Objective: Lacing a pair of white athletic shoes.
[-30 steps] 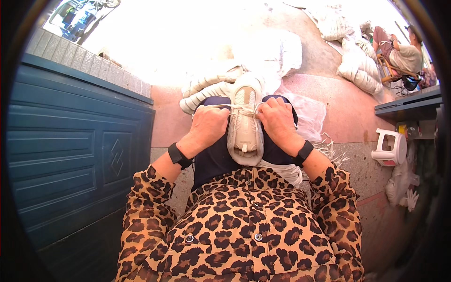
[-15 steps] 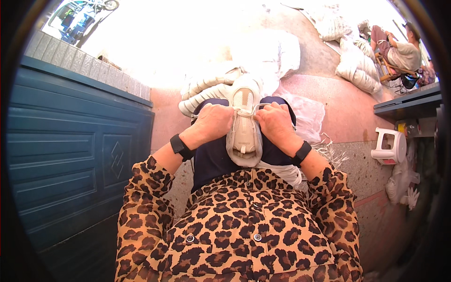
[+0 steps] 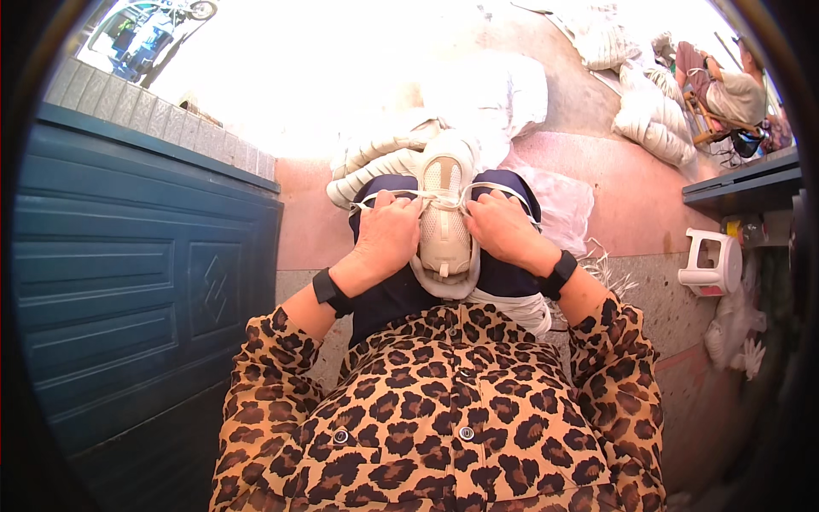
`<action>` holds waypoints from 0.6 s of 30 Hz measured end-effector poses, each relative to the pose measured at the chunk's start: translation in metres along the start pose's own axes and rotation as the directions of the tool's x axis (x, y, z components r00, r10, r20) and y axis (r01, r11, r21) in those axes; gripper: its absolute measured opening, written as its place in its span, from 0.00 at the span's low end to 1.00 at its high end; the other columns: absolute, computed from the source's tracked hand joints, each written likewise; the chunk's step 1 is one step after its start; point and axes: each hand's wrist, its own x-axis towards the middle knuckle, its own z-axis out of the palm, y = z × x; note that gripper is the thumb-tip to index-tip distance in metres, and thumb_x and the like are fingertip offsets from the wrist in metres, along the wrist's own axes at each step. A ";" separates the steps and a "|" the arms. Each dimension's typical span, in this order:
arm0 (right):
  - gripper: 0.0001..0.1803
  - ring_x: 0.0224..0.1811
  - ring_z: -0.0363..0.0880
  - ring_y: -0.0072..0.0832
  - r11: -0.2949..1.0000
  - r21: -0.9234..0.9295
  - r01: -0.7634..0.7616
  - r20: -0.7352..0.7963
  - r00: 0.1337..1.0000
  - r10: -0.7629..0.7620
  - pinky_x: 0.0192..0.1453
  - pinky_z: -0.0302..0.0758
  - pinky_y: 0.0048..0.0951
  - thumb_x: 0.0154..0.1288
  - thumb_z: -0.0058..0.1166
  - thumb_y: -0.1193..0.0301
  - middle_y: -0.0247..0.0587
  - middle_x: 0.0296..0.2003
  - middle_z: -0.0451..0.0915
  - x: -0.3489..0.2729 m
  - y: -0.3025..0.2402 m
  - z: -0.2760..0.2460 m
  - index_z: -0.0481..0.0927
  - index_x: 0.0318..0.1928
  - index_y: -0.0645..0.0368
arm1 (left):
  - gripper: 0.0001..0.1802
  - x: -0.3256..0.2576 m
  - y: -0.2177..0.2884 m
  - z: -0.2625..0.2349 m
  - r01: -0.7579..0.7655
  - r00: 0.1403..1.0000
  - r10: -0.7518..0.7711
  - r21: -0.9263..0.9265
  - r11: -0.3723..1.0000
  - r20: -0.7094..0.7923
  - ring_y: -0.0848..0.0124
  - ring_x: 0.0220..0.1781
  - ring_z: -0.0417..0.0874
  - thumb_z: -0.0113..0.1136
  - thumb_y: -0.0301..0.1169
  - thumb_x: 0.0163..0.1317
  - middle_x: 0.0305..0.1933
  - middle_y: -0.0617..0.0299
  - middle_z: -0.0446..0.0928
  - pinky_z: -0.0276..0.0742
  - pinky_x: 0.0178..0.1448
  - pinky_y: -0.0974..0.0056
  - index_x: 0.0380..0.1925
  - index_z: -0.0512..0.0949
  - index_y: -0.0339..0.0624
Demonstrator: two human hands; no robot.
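Note:
A beige sneaker [image 3: 445,230] rests between my knees, its toe pointing away and its tongue and opening toward me. A pale shoelace [image 3: 441,200] crosses over its upper. My left hand [image 3: 388,232] is closed on the lace at the shoe's left side, with a loop standing out past the fingers. On the other side my right hand [image 3: 508,226] pinches the lace too, and a strand arcs over its knuckles. The fingertips of both hands are partly hidden.
White bundles [image 3: 384,166] lie beyond my knees, next to a clear plastic bag [image 3: 563,209]. Loose laces [image 3: 606,273] lie at my right. A white stool [image 3: 711,263] stands further right. A blue panelled door [image 3: 145,282] fills the left. Another person [image 3: 729,90] sits at the far right.
Both hands have shifted slightly toward me, and the left one has turned. The lace now shows wider loops beside each hand. The sneaker stays between my knees.

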 end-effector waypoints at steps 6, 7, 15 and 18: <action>0.09 0.41 0.72 0.38 0.977 0.203 0.064 -0.178 0.984 -0.028 0.44 0.68 0.41 0.58 0.46 0.70 0.42 0.32 0.75 -0.006 0.009 0.016 0.78 0.35 0.59 | 0.11 0.001 -0.009 0.008 -0.069 0.990 -0.002 -0.485 0.872 -0.144 0.58 0.42 0.73 0.58 0.24 0.50 0.35 0.54 0.79 0.68 0.49 0.60 0.36 0.79 0.37; 0.09 0.40 0.72 0.38 0.970 0.239 0.053 -0.224 0.975 0.002 0.43 0.68 0.41 0.58 0.46 0.71 0.42 0.31 0.75 -0.007 0.008 0.018 0.78 0.34 0.59 | 0.11 0.004 -0.002 0.000 -0.072 0.990 0.002 -0.484 0.872 -0.144 0.58 0.42 0.73 0.58 0.24 0.50 0.35 0.54 0.79 0.68 0.49 0.60 0.36 0.79 0.37; 0.05 0.35 0.73 0.40 0.901 0.428 0.065 -0.378 0.919 0.113 0.43 0.70 0.38 0.54 0.49 0.76 0.43 0.24 0.75 -0.006 -0.001 0.022 0.78 0.31 0.60 | 0.05 0.044 0.012 -0.008 -0.085 0.992 0.112 -0.321 0.943 0.066 0.56 0.40 0.73 0.60 0.27 0.49 0.27 0.52 0.76 0.70 0.44 0.59 0.25 0.76 0.38; 0.06 0.37 0.73 0.39 0.946 0.294 0.140 -0.434 0.901 0.002 0.44 0.70 0.36 0.48 0.50 0.78 0.43 0.27 0.75 -0.003 -0.001 0.023 0.76 0.30 0.60 | 0.03 0.051 0.002 -0.001 -0.052 0.996 0.082 -0.534 0.844 0.033 0.64 0.30 0.75 0.57 0.25 0.52 0.25 0.55 0.75 0.71 0.35 0.65 0.27 0.74 0.38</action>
